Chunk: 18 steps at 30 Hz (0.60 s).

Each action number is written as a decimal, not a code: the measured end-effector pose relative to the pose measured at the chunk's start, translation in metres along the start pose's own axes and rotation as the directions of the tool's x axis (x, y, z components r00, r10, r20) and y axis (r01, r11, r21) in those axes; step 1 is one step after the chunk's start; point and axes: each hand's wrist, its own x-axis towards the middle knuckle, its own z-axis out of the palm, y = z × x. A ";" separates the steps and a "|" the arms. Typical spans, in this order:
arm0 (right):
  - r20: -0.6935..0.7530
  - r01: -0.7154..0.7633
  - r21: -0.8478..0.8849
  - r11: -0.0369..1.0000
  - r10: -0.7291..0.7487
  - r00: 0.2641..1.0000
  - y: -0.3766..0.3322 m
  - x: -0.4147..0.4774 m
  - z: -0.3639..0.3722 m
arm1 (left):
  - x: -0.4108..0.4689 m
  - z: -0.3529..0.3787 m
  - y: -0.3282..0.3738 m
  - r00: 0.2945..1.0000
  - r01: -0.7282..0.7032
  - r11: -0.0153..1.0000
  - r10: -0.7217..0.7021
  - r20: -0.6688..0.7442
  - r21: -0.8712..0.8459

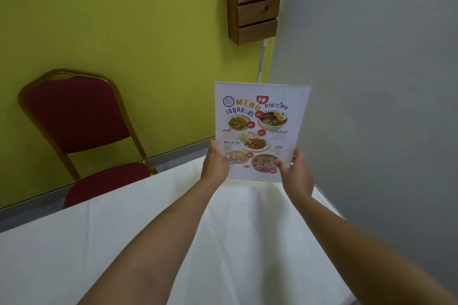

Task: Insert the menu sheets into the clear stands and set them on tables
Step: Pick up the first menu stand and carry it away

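1. Clear acrylic stand (261, 131) with the printed menu sheet (257, 121) inside, held upright, long axis vertical, at the far right end of the white-clothed surface (124, 242).
2. My left hand (215, 163) has its grip clamped on the lower left edge, my right hand (296, 173) on the lower right edge; thumbs in front.
3. Bottom edge sits just above or on the cloth, can't tell which.
4. Key relation: the stand is straight ahead, far of both grips, and both hands are about equally near.
5. I judge the next move is to lower it and release.
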 end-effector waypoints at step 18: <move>0.062 0.020 -0.023 1.000 -0.018 0.998 0.020 0.004 0.007 | 0.001 0.014 -0.017 1.000 -0.003 0.997 0.001 0.017 0.080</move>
